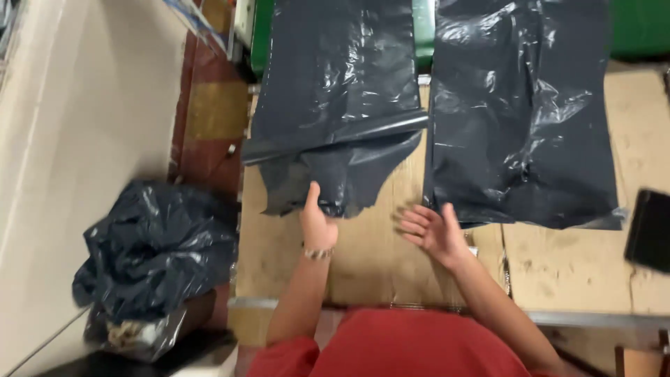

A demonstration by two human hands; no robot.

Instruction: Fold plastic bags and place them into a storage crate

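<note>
I see the left hand (317,222) pinching the near edge of a folded black plastic bag (335,105) lying on the cardboard-covered tabletop (370,258). The right hand (434,230) hovers spread, fingers apart, just beside a second black bag (520,112) laid flat to the right.

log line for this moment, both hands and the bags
left hand: pinching left bag edge | right hand: open, holding nothing | right bag: flat on table
</note>
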